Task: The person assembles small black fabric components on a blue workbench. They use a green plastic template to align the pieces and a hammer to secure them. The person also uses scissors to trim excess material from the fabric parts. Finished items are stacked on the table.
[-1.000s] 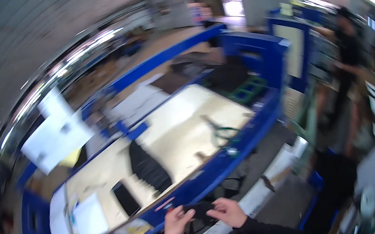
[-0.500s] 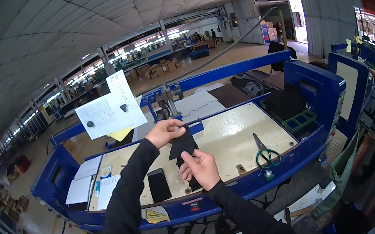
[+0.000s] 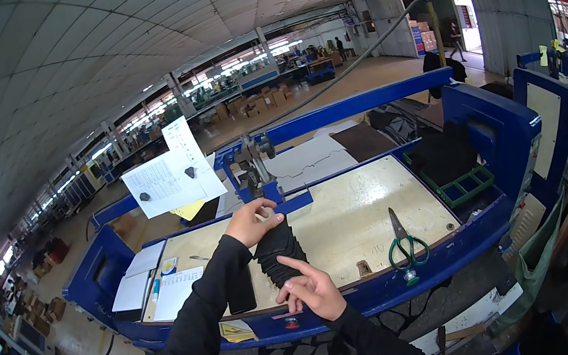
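Compared with half a second ago, now has the left hand down at the far end of the stack of black pieces, instead of holding one piece up above it, and has the right hand drawn farther from the left, toward the front edge. On the left, keeps thumb and fingertips close together over the top piece; cannot tell whether pinching it or merely resting on it. On the right, points the index finger over the stack, with the other fingers loosely bent and apart from the thumb. Has the stack spread in overlapping steps on the pale tabletop, just in front of the blue bracket. Partly covers a dark flat slab, beside the stack, with the left sleeve. Has green-handled scissors well to the right.
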`<action>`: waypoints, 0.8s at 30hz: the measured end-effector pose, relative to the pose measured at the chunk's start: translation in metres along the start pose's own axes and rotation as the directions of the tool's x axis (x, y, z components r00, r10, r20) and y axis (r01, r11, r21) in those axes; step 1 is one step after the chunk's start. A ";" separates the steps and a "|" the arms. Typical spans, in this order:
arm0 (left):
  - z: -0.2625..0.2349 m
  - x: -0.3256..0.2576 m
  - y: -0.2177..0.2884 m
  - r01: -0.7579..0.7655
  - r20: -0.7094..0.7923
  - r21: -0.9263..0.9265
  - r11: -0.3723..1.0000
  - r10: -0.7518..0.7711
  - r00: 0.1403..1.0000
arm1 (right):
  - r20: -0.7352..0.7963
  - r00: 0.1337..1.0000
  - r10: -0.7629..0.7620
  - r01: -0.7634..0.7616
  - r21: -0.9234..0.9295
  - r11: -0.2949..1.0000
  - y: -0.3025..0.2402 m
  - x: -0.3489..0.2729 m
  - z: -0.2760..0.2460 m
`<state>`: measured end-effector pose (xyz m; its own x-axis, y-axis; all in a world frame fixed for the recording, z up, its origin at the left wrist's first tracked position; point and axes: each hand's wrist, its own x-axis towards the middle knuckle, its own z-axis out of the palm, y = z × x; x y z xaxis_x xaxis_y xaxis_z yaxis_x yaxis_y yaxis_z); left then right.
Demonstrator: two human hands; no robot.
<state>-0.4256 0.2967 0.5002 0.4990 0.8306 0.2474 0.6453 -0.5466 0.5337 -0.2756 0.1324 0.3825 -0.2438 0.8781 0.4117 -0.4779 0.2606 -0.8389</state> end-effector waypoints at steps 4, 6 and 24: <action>-0.006 -0.011 0.023 0.049 -0.022 0.264 0.963 -0.045 0.999 | -0.130 0.991 -0.014 0.008 -0.043 0.999 0.008 -0.007 -0.015; 0.000 -0.009 0.027 0.001 -0.021 0.366 0.931 0.007 1.000 | -0.234 0.970 -0.068 0.045 -0.103 0.994 0.027 -0.003 -0.028; 0.005 -0.029 0.036 0.051 0.004 0.259 0.964 -0.054 0.999 | -0.308 0.862 -0.402 -0.049 -0.841 0.538 0.077 -0.013 -0.073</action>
<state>-0.4144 0.2525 0.5083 0.4659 0.8584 0.2148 0.7978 -0.5125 0.3176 -0.2470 0.1700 0.2867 0.2420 0.7757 0.5829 0.4646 0.4347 -0.7714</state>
